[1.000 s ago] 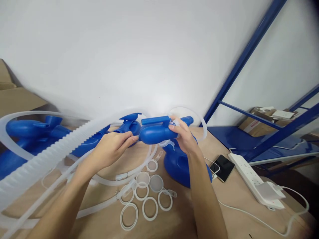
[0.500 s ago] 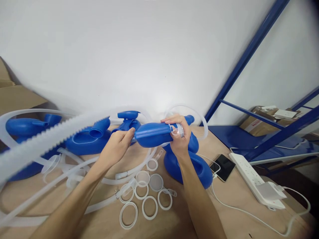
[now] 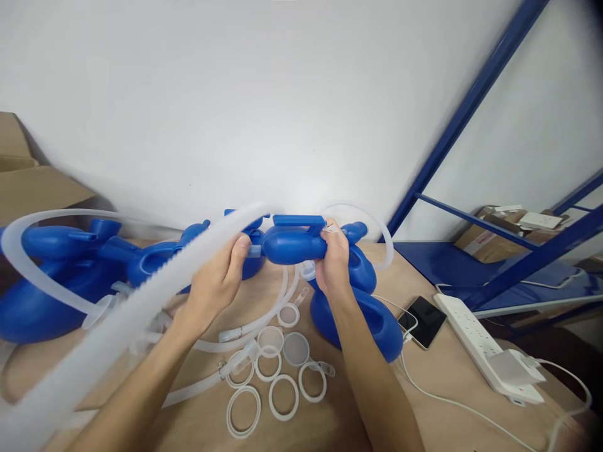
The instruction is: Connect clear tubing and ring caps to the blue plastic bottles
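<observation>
A blue plastic urinal bottle [image 3: 289, 246] is held level above the table, its long handle on top. My right hand [image 3: 333, 260] is closed around its right end, and a clear lid [image 3: 308, 270] hangs just under that hand. At the bottle's left end, my left hand [image 3: 219, 273] pinches a translucent tube end [image 3: 255, 251] that meets the bottle. A blurred, ribbed translucent hose [image 3: 136, 307] sweeps across the left side, passing in front of my left hand; whether it joins that tube end is hidden. Behind and below my right hand sits another blue bottle [image 3: 362, 323].
Several white rings [image 3: 283, 398] and mesh discs [image 3: 296, 349] lie on the brown table between my forearms, beside loose tubes [image 3: 193, 389]. More blue bottles [image 3: 51, 295] stand left. A phone [image 3: 424, 321] and power strip [image 3: 485, 345] lie right, near a blue rack [image 3: 466, 113].
The held bottle has rolled so its handle now faces up, and its lid has dropped below my right hand. The ribbed hose has swung closer to the camera.
</observation>
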### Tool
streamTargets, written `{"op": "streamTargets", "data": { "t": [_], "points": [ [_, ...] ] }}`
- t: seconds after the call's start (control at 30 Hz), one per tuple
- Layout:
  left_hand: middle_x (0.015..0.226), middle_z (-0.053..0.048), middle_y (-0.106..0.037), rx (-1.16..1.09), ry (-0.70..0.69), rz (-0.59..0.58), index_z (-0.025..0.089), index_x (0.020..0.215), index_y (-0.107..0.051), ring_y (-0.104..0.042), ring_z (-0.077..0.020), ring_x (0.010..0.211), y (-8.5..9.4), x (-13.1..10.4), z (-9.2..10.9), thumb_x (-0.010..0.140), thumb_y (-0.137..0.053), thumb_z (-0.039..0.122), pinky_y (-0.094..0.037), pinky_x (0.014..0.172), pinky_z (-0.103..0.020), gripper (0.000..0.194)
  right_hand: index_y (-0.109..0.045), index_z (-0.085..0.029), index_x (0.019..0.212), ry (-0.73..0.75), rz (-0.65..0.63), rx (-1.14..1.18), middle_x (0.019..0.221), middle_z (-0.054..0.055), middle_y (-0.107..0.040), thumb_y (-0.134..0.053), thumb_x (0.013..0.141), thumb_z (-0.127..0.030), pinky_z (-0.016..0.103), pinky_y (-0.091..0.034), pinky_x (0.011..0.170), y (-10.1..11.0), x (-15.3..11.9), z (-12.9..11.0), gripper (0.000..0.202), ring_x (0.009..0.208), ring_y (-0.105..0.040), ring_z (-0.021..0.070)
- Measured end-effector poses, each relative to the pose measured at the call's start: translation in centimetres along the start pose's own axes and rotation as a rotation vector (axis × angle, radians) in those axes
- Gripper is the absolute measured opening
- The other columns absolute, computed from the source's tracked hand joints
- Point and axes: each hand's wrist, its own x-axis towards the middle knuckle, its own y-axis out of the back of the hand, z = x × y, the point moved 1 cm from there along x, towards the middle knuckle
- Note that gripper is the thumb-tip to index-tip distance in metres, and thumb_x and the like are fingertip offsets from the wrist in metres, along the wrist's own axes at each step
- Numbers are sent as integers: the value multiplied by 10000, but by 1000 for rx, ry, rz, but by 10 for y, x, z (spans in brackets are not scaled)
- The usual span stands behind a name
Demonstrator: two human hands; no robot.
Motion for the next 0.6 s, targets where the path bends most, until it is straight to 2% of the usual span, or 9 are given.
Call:
{"op": "streamTargets", "data": {
  "t": [0.07,0.13,0.2,0.27,0.33,0.4,0.43,0.5,0.6],
  "points": [
    [1063,-116,-710,70,-162,184,198,1052,-702,-651,-282,999,6,0,4,1014,-477,371,-480,901,-407,286,-495,-242,778,-36,107,53,760,-56,-480,-677,725,-358,215,-439,588,2,4,-1,222,677,-452,117],
    [1103,-131,-698,75,-336,342,208,1024,-706,-635,-301,1061,9,-4,7,945,-584,318,-477,952,-434,182,-482,-248,786,-31,207,89,771,-57,-475,-679,714,-372,216,-462,570,8,9,-2,244,681,-467,119],
    [908,-86,-700,0,-377,303,218,898,-684,-645,-245,869,6,-7,8,931,-580,260,-500,831,-378,117,-474,-252,801,-18,273,122,798,-52,-488,-680,714,-387,223,-493,570,16,14,-3,261,718,-506,129],
    [696,-38,-643,-98,-216,67,215,756,-625,-592,-191,658,-5,-8,4,973,-520,289,-472,688,-330,252,-480,-252,831,-14,303,139,834,-42,-513,-668,735,-404,226,-511,560,23,18,-4,260,761,-547,141],
    [684,-39,-657,-232,119,-224,203,775,-629,-616,-196,637,-21,-7,-6,1001,-497,418,-469,638,-322,339,-491,-251,853,-11,311,144,857,-34,-532,-659,756,-413,225,-518,544,27,20,-5,253,782,-570,147],
    [897,-76,-736,-472,479,-405,191,1073,-660,-711,-243,794,-35,-5,-19,967,-554,538,-527,667,-328,379,-491,-250,846,6,314,152,849,-34,-530,-664,756,-407,225,-523,538,29,21,-6,250,769,-569,145],
    [1064,-103,-744,-630,597,-440,204,1273,-595,-737,-268,910,-40,-3,-24,938,-601,562,-562,707,-341,491,-488,-250,835,19,314,154,837,-37,-524,-668,750,-401,227,-526,537,29,22,-7,250,757,-563,142],
    [1344,-156,-664,-932,649,-428,257,1498,-398,-721,-309,1115,-45,1,-32,885,-688,558,-600,799,-379,742,-476,-252,810,52,306,147,807,-44,-503,-674,740,-386,223,-521,535,30,22,-9,249,730,-544,135],
    [1449,-197,-600,-1178,495,-360,244,1445,-454,-671,-342,1226,-42,6,-34,900,-667,596,-610,826,-385,683,-462,-251,776,87,285,119,776,-54,-471,-681,731,-370,205,-491,524,31,22,-10,253,693,-502,122]
  ]
}}
